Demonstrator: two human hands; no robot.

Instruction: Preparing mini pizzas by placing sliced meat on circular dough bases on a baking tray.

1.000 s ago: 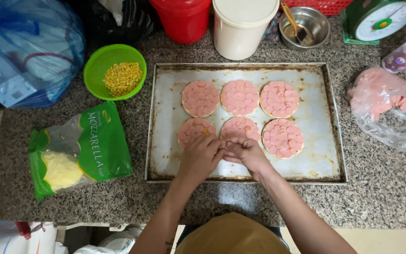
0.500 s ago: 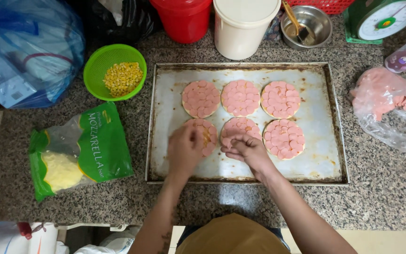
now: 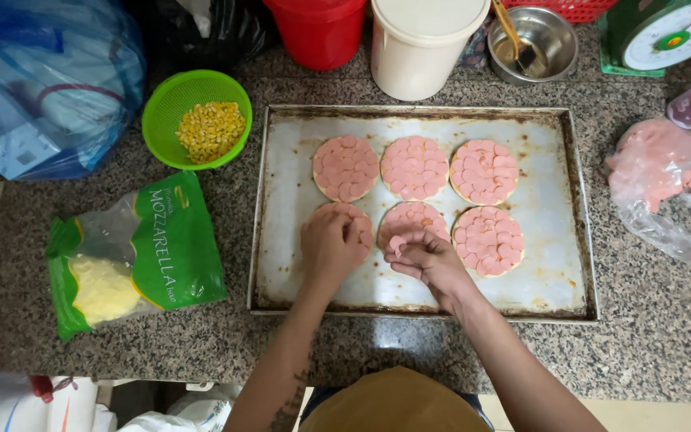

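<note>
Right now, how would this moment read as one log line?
left hand: on front-left round | right hand: holds sausage slices | tray: six rounds | corn bowl, cheese bag: left

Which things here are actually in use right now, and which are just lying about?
In use:
left hand on the lower-left round
right hand holding pink slices
baking tray
six sausage-topped rounds

Lying about:
green corn colander
grated cheese bag
white bucket
steel bowl
kitchen scale
</note>
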